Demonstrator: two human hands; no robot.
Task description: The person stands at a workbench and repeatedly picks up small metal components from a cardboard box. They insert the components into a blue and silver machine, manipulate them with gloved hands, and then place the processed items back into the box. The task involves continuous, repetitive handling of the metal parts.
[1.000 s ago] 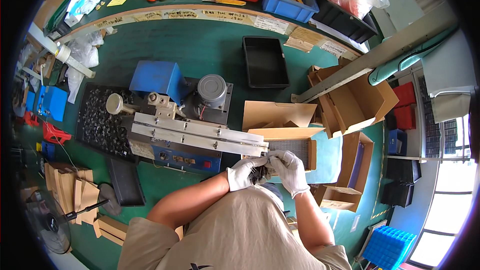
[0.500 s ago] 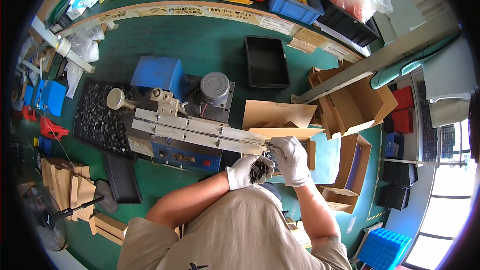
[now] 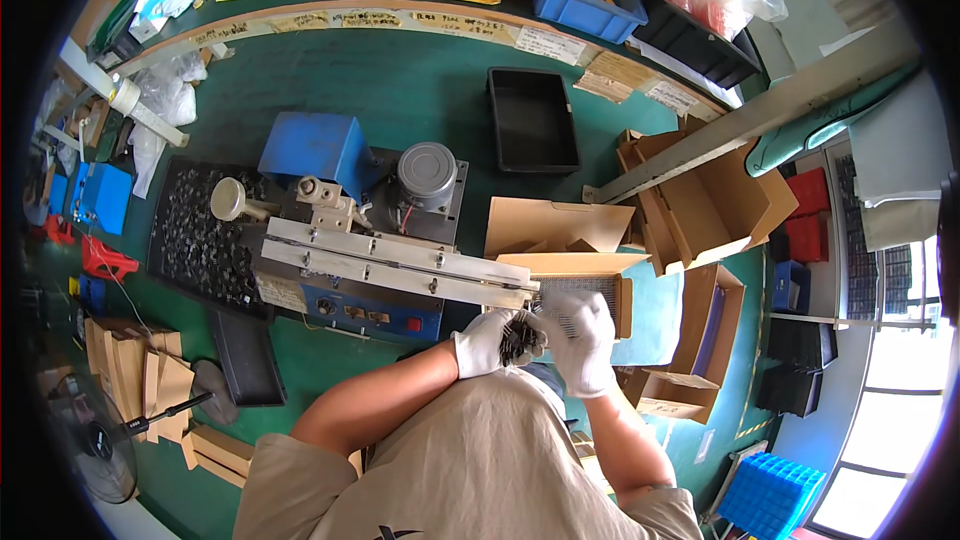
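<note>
In my white-gloved left hand (image 3: 484, 344) is a clump of small black parts with thin metal legs (image 3: 519, 339), the fingers closed round it. Close beside it, my gloved right hand (image 3: 580, 340) is smeared by motion. Its fingers point toward the clump, and whether they hold a part cannot be made out. Just above both hands ends the long pale metal rail (image 3: 400, 270) of a bench machine. Behind my right hand lies an open cardboard box (image 3: 624, 308) with rows of thin grey pieces inside.
A black tray heaped with small dark parts (image 3: 200, 230) stands at the machine's left end, near its blue housing (image 3: 315, 152). Farther back sits a black bin (image 3: 533, 120). Cardboard boxes (image 3: 715, 200) and a slanting metal post (image 3: 760, 110) are on the right.
My right hand has come down from the rail's end toward my left hand, uncovering more of the box behind it. The left hand keeps its clump in nearly the same place.
</note>
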